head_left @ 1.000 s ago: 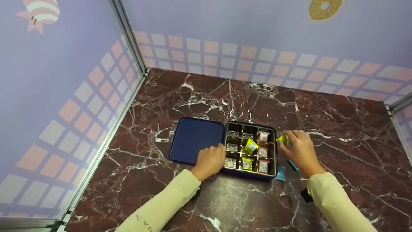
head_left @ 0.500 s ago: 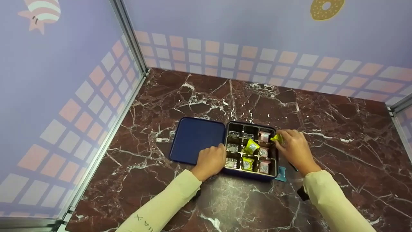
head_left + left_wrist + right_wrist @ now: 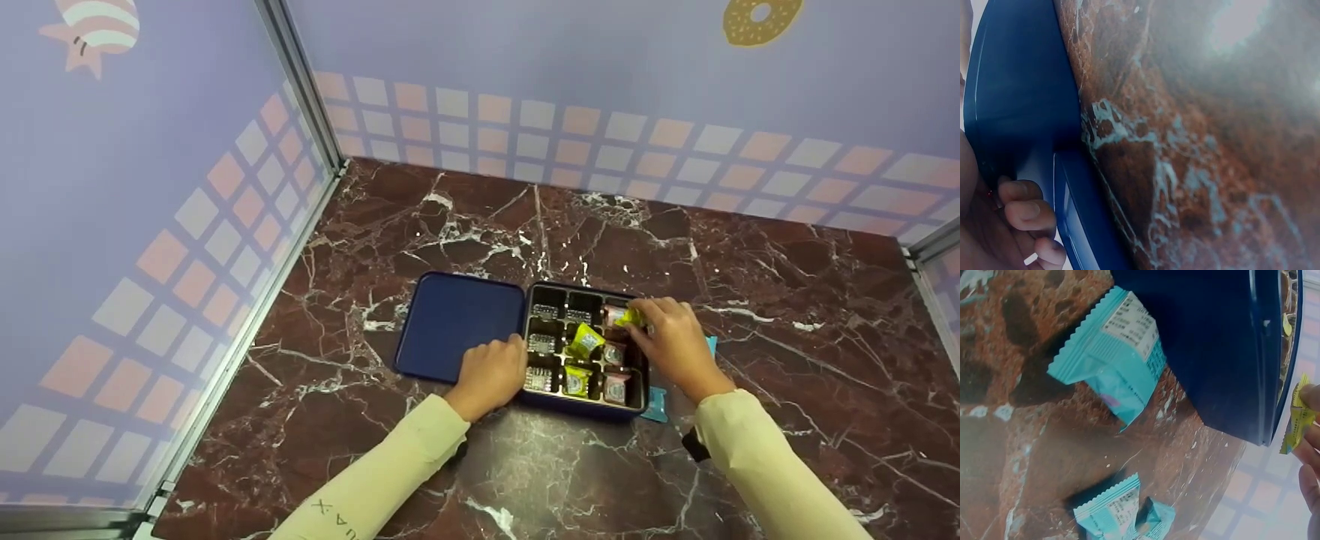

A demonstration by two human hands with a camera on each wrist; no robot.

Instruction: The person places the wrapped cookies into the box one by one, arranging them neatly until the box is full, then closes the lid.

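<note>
My right hand (image 3: pixel 671 341) pinches a yellow-green wrapped candy (image 3: pixel 1297 417) between thumb and fingers. It is over the far right compartment of a dark blue box (image 3: pixel 585 409) with a divided tray. Pink-wrapped candies (image 3: pixel 616 388) sit in the tray's right column. In the middle column lie two yellow-green candies: one tilted (image 3: pixel 586 343) in the middle compartment, the other (image 3: pixel 577 381) in the near one. My left hand (image 3: pixel 491 375) has curled fingers at the box's left edge, above the blue lid (image 3: pixel 461 319). In the left wrist view, its fingertips (image 3: pixel 1030 211) meet the box wall.
A teal wrapped candy (image 3: pixel 654 405) lies against the box's near right corner, and another (image 3: pixel 711 344) shows partly behind my right hand. The lid lies flat left of the box on a dark red marbled table (image 3: pixel 465 217). Patterned walls (image 3: pixel 562 112) stand around the table.
My right hand has moved left with the yellow-green candy, from beside the box to over its far right compartment. My left hand has stayed in place.
</note>
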